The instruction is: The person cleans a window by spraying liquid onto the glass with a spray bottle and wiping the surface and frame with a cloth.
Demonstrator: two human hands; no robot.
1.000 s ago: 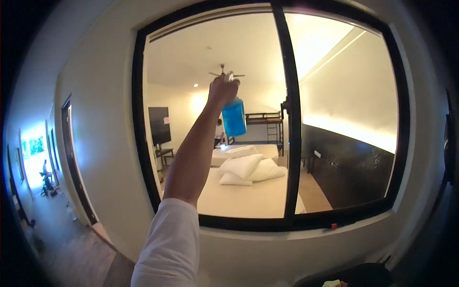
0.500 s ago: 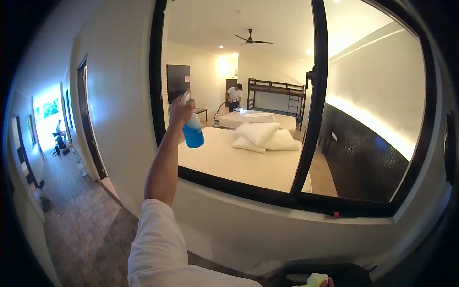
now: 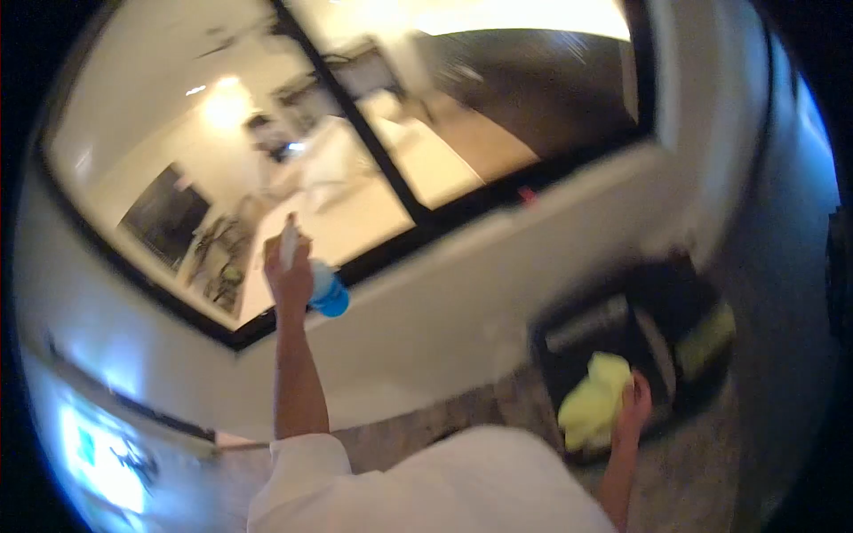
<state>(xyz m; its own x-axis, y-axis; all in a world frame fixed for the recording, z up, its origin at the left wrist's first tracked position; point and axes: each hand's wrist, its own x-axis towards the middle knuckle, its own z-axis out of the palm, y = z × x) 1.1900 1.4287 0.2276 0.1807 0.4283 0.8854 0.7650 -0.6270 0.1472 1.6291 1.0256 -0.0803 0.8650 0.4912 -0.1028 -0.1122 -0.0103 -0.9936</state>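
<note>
My left hand (image 3: 291, 277) is wrapped round the neck of a spray bottle (image 3: 330, 293) with blue liquid in its lower part. The bottle is held up in front of the window (image 3: 425, 224), near its lower frame, and its white spray head points upward. Lower on the right, my right hand (image 3: 633, 406) grips a pale yellow cloth (image 3: 593, 404), which hangs crumpled from the fingers. Behind the cloth is a dark, blurred container or bag (image 3: 553, 355). Motion smears the whole view.
Through the glass are beds (image 3: 435, 169) and a person, badly blurred. A small red item (image 3: 528, 196) is on the sill. Something greenish yellow (image 3: 706, 342) is on the dark thing's right side. The pale wall (image 3: 426, 311) runs below the window; a bright corridor opening (image 3: 102, 457) is lower left.
The view has tilted and swung down to the right. My right hand with the yellow cloth has come fully into view. My left hand still holds the spray bottle, now appearing lower.
</note>
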